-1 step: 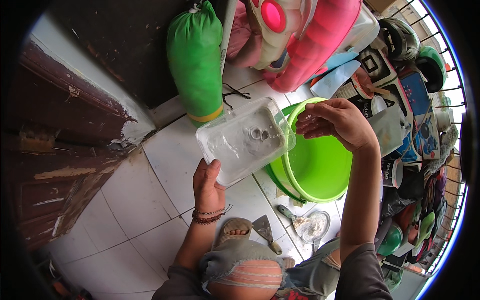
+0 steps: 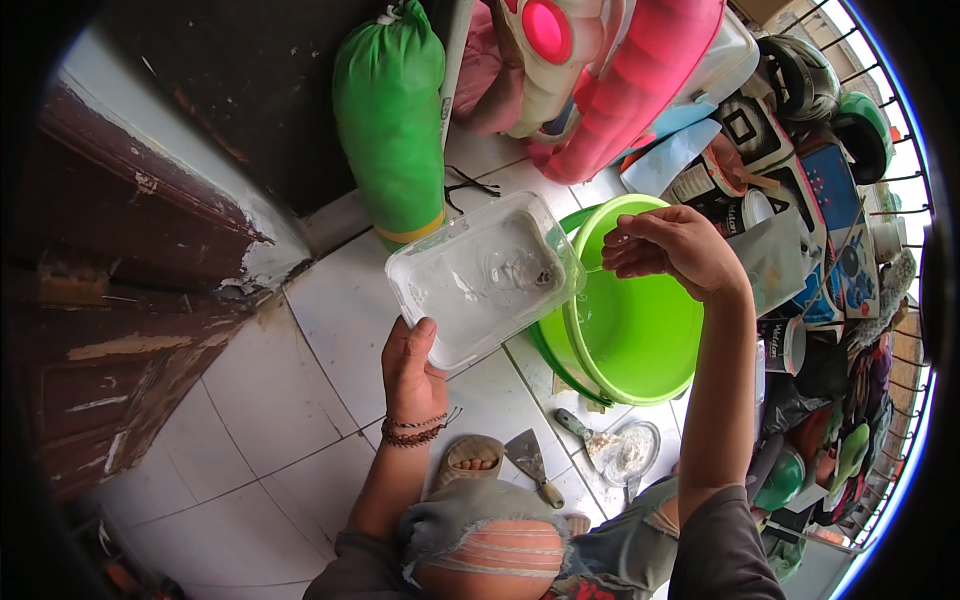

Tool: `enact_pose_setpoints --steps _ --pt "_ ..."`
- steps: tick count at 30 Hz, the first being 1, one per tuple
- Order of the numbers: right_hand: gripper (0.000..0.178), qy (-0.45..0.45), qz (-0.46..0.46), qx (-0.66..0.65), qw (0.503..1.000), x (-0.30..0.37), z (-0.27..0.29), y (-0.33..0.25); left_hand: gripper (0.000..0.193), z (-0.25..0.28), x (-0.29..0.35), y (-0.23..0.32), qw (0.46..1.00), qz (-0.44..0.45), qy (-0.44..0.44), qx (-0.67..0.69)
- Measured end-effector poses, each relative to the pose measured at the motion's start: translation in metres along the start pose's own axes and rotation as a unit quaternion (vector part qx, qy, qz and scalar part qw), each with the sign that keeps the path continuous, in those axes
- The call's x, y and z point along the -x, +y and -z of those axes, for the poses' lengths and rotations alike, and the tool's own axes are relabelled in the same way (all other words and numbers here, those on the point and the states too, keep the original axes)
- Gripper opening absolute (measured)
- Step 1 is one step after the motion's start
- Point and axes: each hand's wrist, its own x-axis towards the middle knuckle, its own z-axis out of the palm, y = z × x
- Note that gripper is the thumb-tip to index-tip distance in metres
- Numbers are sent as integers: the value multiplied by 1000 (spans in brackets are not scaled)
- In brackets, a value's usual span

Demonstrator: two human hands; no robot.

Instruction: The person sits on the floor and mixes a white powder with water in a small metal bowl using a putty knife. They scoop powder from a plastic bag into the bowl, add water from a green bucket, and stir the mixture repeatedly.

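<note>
My left hand point(image 2: 412, 378) grips the near left edge of a clear rectangular plastic container point(image 2: 440, 318). Water lies in it, with ripples and bubbles toward its right end. My right hand point(image 2: 685, 250) hangs over the light green bucket point(image 2: 645, 345), its wet fingers loosely bent with a gap below the thumb and nothing seen in them. A thin thread of water shows between these fingertips and the container's right rim. The container's right end overlaps the bucket's left rim in view. What the bucket holds cannot be made out.
A putty knife point(image 2: 526, 456) lies on the white tiles near my foot. Beside it, another scraper point(image 2: 588, 434) rests against a round dish of white powder point(image 2: 655, 452). A green bag point(image 2: 390, 120) stands beyond the container. Cans, boxes and helmets crowd the right side.
The container and my left hand have shifted slightly left. My right hand has moved a little, and the rings on the water have spread into broader ripples.
</note>
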Motion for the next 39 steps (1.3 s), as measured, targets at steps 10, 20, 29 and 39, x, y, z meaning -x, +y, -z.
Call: enact_pose_setpoints --steps 10,20,29,39 --pt "32 142 -278 31 950 -140 24 239 51 11 -8 4 1000 -25 9 -5" --pt "22 -117 -134 -287 941 -89 49 120 48 3 -4 6 1000 -11 -6 16" --pt "35 -73 -28 -110 991 -2 -23 -36 56 3 4 2 1000 20 -10 9" --pt "40 -104 146 80 980 37 -97 -77 48 -3 16 6 999 18 -12 29"
